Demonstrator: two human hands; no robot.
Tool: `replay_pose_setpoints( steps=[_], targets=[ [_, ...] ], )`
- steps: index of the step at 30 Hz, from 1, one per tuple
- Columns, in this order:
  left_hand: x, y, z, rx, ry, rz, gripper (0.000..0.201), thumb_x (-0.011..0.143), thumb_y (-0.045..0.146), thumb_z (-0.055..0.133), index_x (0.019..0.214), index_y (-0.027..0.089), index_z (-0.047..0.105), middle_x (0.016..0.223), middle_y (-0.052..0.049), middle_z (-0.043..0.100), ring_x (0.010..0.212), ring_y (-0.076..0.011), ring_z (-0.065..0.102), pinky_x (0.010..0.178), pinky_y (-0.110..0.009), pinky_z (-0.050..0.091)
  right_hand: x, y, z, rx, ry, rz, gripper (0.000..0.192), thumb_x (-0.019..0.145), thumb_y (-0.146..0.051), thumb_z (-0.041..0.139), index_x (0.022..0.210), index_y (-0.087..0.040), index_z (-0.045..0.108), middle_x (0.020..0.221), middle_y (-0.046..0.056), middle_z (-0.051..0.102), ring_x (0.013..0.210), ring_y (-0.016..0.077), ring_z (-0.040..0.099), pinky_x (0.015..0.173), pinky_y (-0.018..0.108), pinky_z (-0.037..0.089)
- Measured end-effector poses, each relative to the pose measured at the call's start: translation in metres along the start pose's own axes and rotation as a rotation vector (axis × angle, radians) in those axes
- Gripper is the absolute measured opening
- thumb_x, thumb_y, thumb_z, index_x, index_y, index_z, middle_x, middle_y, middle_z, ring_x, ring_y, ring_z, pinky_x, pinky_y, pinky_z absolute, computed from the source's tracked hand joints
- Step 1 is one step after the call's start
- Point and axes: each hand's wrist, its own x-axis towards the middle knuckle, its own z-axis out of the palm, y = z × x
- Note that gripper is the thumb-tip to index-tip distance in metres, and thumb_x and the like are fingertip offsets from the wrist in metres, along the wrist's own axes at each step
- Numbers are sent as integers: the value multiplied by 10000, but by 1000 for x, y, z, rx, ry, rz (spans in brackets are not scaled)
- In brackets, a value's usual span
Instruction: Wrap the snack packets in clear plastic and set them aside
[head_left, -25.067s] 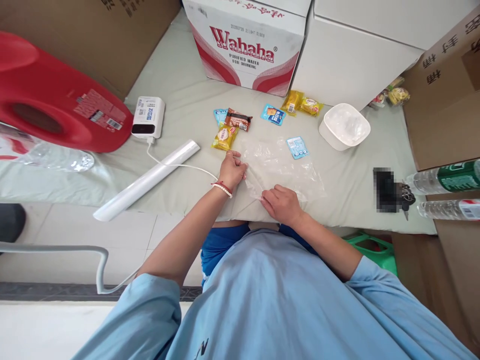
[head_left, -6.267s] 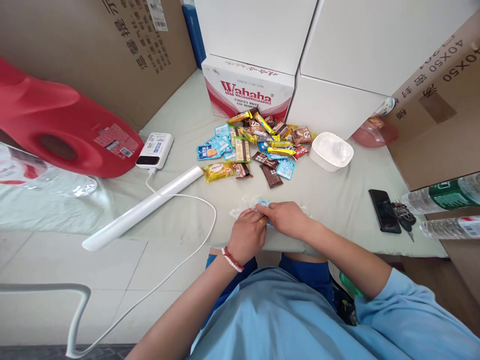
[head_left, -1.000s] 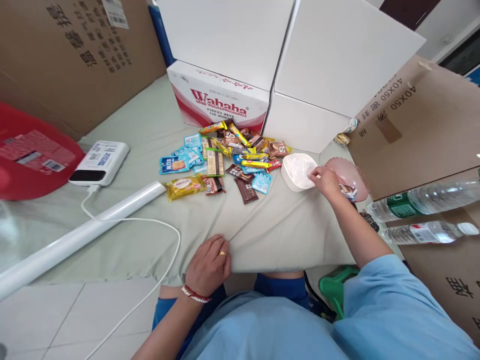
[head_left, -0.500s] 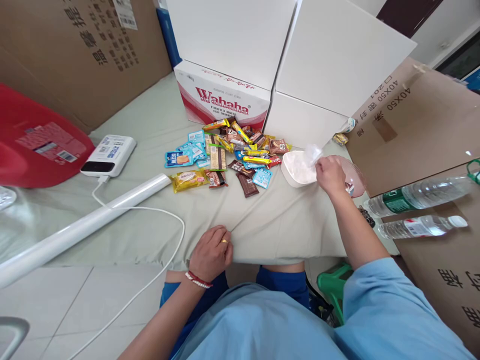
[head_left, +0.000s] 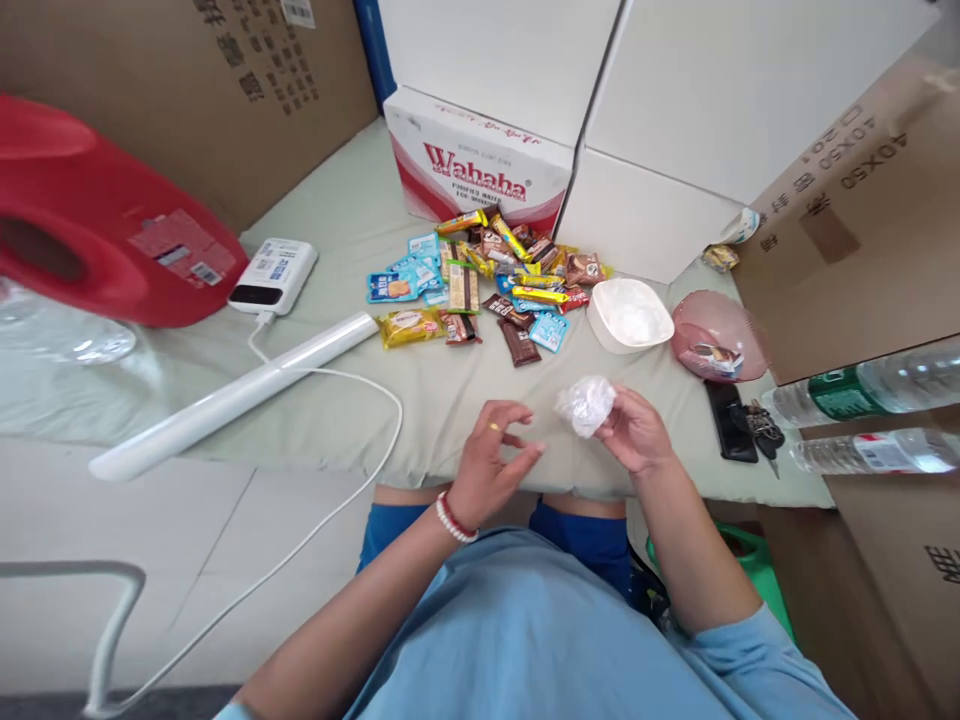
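My right hand (head_left: 636, 430) holds a crumpled clear plastic bag (head_left: 586, 404) above the near edge of the cloth-covered table (head_left: 360, 400). My left hand (head_left: 491, 455), wearing a ring and a bead bracelet, hovers just left of the bag with fingers spread and nothing in it. A pile of several wrapped snacks (head_left: 487, 280) lies further back on the cloth. To the pile's right stands a white bowl (head_left: 628, 315) stuffed with more clear bags.
A pink bowl (head_left: 716, 335) holding a snack sits right of the white bowl, a phone and keys (head_left: 739, 425) near it. A white roll (head_left: 232, 395), a power bank (head_left: 274, 275) with cable and a red jug (head_left: 97, 215) lie left. Boxes (head_left: 480, 175) stand behind; two water bottles (head_left: 870, 385) right.
My right hand pulled a clear bag out of the white bowl and brought it back toward me. My left hand lifted off the table edge and opened beside the bag.
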Motion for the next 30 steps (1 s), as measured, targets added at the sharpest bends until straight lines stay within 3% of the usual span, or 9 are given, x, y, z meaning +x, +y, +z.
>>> replay_pose_setpoints(
  steps=[1, 5, 8, 11, 16, 19, 23, 27, 30],
  targets=[
    [1, 2, 5, -11, -17, 11, 362, 852, 350, 772, 1183, 235, 679, 1205, -108, 626, 1037, -202, 642, 763, -292, 588, -4, 14, 8, 48, -18, 58, 210, 680, -274, 787, 783, -202, 618, 622, -41, 454, 512, 86, 337, 415, 203, 259],
    [-2, -4, 12, -3, -38, -55, 101, 913, 287, 693, 949, 215, 754, 943, -76, 700, 830, -172, 634, 758, -306, 532, -14, 50, 25, 144, -42, 182, 258, 694, -277, 842, 774, -192, 612, 636, -44, 471, 526, 77, 357, 422, 193, 270],
    [-7, -9, 10, -95, 24, -200, 114, 899, 310, 712, 887, 206, 757, 857, -51, 707, 744, -152, 604, 694, -283, 485, -21, 63, 33, 116, -84, 120, 306, 773, -424, 849, 899, -217, 661, 766, -15, 568, 640, 107, 485, 540, 219, 421],
    [-9, -11, 9, -319, 35, -387, 217, 830, 393, 790, 856, 183, 743, 775, -22, 690, 676, -130, 568, 654, -266, 459, -26, 72, 39, -108, -109, -13, 368, 757, -488, 879, 953, -238, 693, 872, 4, 634, 765, 138, 550, 676, 258, 477],
    [-8, -13, -3, -671, 46, -627, 417, 652, 466, 930, 810, 150, 707, 666, 11, 635, 604, -88, 532, 588, -222, 420, -25, 68, 26, -253, -85, -18, 387, 739, -521, 881, 759, -204, 661, 643, -40, 524, 579, 103, 390, 563, 248, 326],
    [-6, -15, -12, -793, 62, -709, 457, 584, 434, 978, 814, 151, 702, 666, 20, 631, 590, -72, 539, 557, -197, 400, -26, 59, 17, -266, -89, -21, 367, 753, -515, 872, 788, -207, 675, 671, -35, 523, 588, 105, 394, 563, 247, 322],
    [-6, -13, -12, -833, 33, -723, 447, 596, 425, 979, 797, 142, 697, 658, 15, 632, 585, -66, 542, 550, -190, 396, -30, 61, 28, -418, -156, -127, 335, 753, -445, 885, 987, -256, 737, 880, 6, 633, 735, 143, 506, 645, 260, 410],
    [-7, -12, -8, -810, 0, -720, 450, 639, 467, 954, 767, 141, 672, 642, 21, 615, 573, -58, 515, 552, -187, 396, -29, 69, 37, -434, -152, -153, 283, 841, -496, 798, 820, -227, 709, 780, 4, 632, 737, 155, 525, 706, 290, 420],
    [-7, -13, -13, -804, 17, -729, 458, 648, 472, 948, 751, 150, 639, 649, 35, 585, 574, -50, 491, 546, -179, 382, -26, 67, 26, -383, -80, -120, 300, 851, -500, 792, 832, -219, 687, 706, -20, 563, 656, 135, 459, 642, 276, 367]
  ],
)
